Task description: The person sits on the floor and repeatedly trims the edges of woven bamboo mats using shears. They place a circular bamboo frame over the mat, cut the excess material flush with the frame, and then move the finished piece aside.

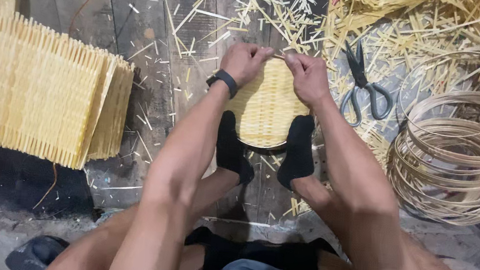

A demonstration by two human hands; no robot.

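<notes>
A round woven bamboo basket (pixel 266 111) lies on the wooden floor, pinned at its near rim by my two feet in black socks (pixel 231 146). My left hand (pixel 245 62), with a black watch on the wrist, grips the far rim of the basket with closed fingers. Close beside it, my right hand (pixel 307 77) also grips the far rim, fingers curled over the edge. The two hands almost touch at the top of the basket.
Grey-handled scissors (pixel 363 88) lie just right of my right hand. A stack of thin bamboo hoops (pixel 454 164) sits at the right. Square woven bamboo mats (pixel 39 92) are piled at the left. Bamboo strips and offcuts (pixel 391 26) litter the far floor.
</notes>
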